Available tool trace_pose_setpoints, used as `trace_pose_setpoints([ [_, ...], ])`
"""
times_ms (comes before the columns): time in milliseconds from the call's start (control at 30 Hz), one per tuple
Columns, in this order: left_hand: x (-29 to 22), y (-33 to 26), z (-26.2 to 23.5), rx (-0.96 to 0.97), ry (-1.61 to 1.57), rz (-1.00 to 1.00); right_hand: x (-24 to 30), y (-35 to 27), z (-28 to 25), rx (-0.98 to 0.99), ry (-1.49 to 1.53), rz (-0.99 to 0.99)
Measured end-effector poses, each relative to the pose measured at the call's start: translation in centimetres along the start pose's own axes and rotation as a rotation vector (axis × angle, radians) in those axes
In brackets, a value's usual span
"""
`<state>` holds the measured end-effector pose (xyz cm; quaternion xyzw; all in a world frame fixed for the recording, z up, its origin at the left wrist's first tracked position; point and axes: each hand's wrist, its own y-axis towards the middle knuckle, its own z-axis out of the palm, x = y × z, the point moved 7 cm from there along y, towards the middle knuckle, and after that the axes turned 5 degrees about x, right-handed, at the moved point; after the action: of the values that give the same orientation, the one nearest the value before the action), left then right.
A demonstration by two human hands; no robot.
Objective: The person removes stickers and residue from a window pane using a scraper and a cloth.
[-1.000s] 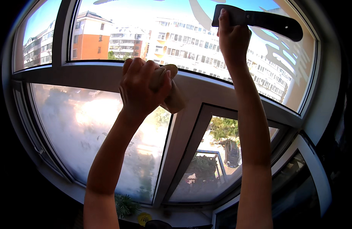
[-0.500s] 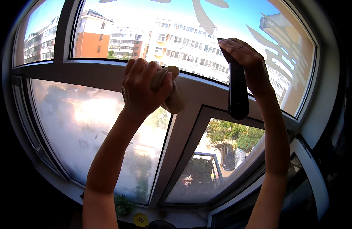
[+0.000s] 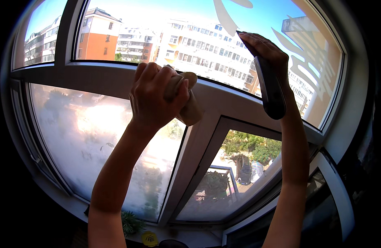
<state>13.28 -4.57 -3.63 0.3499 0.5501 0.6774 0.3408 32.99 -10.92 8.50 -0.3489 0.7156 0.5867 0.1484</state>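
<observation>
My left hand (image 3: 155, 97) is closed round a folded beige cloth (image 3: 190, 107) at the horizontal window frame bar, below the large upper pane. My right hand (image 3: 268, 53) is raised against the upper pane (image 3: 198, 45), its fingers bent over the top of a black tool (image 3: 268, 89). A narrow dark tip of this tool shows past the fingertips, and its long handle with a rounded end hangs down along my wrist. What sort of tool it is, I cannot tell. Pale leaf-shaped decals (image 3: 225, 18) lie on the glass around the right hand.
A hazy lower pane (image 3: 87, 144) is on the left, with a narrower framed pane (image 3: 231, 182) to its right. Along the sill below are a green plant (image 3: 131, 223) and a yellow object (image 3: 150, 238). Buildings, trees and a parked car show outside.
The lower end of the black tool has swung right and slightly up, as my right wrist turned. My left hand keeps the cloth at nearly the same spot. The view has shifted slightly.
</observation>
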Motion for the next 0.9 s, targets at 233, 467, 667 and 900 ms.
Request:
trace_pose_setpoints([
  [233,0.1,0.1,-0.1,0.009,-0.008,0.003,-0.7,1.6,-0.1,-0.025,0.038,0.028],
  [467,0.0,0.0,-0.1,-0.008,-0.012,0.044,-0.5,1.2,-0.2,-0.084,0.008,0.021],
  [667,0.1,0.1,-0.1,0.019,-0.028,0.011,0.0,0.2,0.0,-0.051,-0.03,-0.002],
  [900,0.2,0.0,-0.1,-0.006,-0.033,0.041,1.7,-1.4,0.8,0.001,0.025,0.041],
])
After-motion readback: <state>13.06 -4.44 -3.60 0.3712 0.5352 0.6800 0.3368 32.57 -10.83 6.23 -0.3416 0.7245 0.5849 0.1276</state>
